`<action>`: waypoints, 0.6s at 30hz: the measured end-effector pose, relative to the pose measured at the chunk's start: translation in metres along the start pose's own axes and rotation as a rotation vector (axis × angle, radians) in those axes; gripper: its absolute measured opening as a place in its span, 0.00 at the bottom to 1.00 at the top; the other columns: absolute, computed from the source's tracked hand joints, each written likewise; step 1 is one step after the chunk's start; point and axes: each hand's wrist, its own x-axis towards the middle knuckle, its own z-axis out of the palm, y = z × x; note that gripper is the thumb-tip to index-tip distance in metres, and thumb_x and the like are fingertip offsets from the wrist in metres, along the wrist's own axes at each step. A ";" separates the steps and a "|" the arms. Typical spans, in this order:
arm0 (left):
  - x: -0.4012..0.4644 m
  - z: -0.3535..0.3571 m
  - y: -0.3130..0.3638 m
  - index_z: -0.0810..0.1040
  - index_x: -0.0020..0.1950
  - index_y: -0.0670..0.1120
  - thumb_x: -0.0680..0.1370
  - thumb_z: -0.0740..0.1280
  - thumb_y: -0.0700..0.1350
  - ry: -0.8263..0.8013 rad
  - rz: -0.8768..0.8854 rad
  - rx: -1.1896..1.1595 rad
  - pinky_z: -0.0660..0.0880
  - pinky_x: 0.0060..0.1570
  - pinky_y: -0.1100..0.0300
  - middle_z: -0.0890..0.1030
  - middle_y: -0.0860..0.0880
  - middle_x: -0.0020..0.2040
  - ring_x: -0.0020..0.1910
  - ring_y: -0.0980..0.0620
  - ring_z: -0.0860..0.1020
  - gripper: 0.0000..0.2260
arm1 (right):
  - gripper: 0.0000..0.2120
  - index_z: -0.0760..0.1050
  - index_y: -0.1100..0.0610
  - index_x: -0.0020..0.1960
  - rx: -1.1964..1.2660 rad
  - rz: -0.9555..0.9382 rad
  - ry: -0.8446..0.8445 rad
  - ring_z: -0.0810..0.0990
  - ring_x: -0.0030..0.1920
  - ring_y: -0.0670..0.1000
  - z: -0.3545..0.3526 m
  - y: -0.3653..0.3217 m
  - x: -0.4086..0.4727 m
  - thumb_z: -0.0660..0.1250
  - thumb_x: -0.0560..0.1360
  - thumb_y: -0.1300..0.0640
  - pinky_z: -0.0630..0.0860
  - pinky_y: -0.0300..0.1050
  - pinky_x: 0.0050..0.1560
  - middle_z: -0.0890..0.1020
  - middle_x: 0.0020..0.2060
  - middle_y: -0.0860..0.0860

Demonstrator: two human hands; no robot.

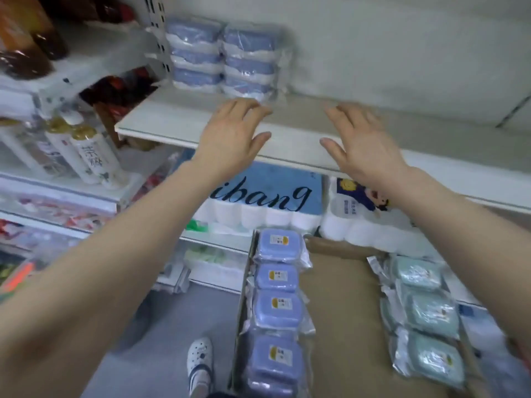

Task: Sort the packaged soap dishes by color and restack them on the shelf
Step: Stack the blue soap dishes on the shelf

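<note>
Two stacks of blue packaged soap dishes (222,57) stand side by side at the back left of the white shelf (298,145). My left hand (232,133) hovers over the shelf just in front of them, fingers spread, holding nothing. My right hand (360,139) is raised beside it to the right, fingers also spread and empty. Below, a cardboard box (339,297) carries a row of blue packaged dishes (277,308) along its left side and a row of pale green ones (425,305) along its right.
Packs of toilet rolls (267,205) fill the shelf below. Bottles (89,153) stand on the neighbouring shelves at left. A perforated upright (159,38) borders the blue stacks. The right part of the top shelf is bare. A white shoe (199,357) is on the grey floor.
</note>
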 end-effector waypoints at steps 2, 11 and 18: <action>-0.033 0.009 0.030 0.75 0.65 0.42 0.79 0.61 0.50 0.024 -0.017 -0.046 0.69 0.60 0.49 0.77 0.41 0.59 0.59 0.39 0.73 0.18 | 0.27 0.66 0.62 0.72 0.013 -0.022 0.015 0.70 0.65 0.67 0.006 0.004 -0.042 0.55 0.80 0.46 0.66 0.60 0.66 0.72 0.66 0.64; -0.232 0.086 0.123 0.76 0.63 0.43 0.77 0.62 0.51 -0.347 -0.378 -0.238 0.75 0.55 0.48 0.77 0.42 0.59 0.57 0.39 0.75 0.18 | 0.24 0.69 0.61 0.71 0.131 -0.107 -0.218 0.69 0.67 0.65 0.098 -0.020 -0.197 0.66 0.76 0.59 0.72 0.60 0.63 0.72 0.66 0.63; -0.345 0.105 0.182 0.77 0.56 0.47 0.75 0.59 0.54 -0.708 -0.486 -0.368 0.79 0.43 0.49 0.78 0.47 0.53 0.52 0.43 0.77 0.16 | 0.34 0.56 0.54 0.78 0.444 0.028 -0.879 0.65 0.71 0.60 0.186 -0.092 -0.247 0.66 0.78 0.46 0.66 0.51 0.66 0.64 0.72 0.58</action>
